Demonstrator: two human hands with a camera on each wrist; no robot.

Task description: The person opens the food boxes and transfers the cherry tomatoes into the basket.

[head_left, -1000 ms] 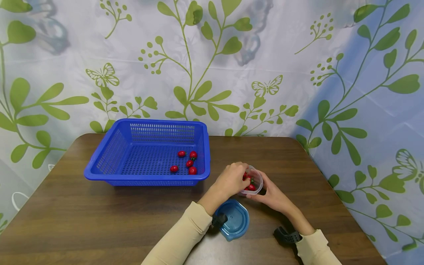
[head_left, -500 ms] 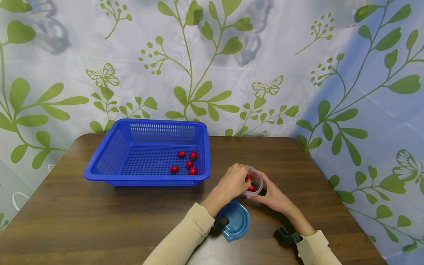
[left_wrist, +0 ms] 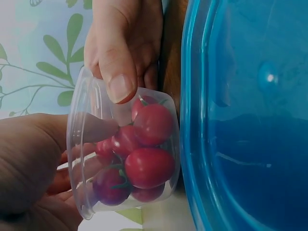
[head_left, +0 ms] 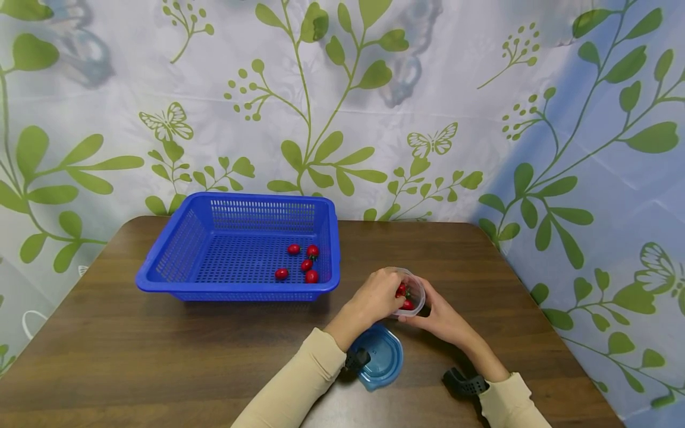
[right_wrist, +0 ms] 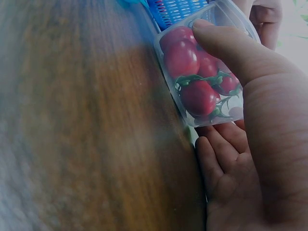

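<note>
A clear plastic tub holding several cherry tomatoes is tilted over the table at the right. My right hand grips it, thumb along one side and fingers spread on the other. Reaching in through the tub's mouth, my left hand has its thumb and fingers around a small cherry tomato, partly hidden behind the tub wall. Green stems show on some tomatoes in the right wrist view. Beneath my left wrist lies a blue lid, partly covered by the arm.
A blue slotted basket stands at the left back of the brown wooden table. Several cherry tomatoes lie in its right part. A leaf-patterned curtain hangs behind the table and along its right side.
My left hand has shifted slightly right and lower, its fingers still inside the tub. The right hand and tub have hardly moved; the tomatoes in the basket stay in place.
</note>
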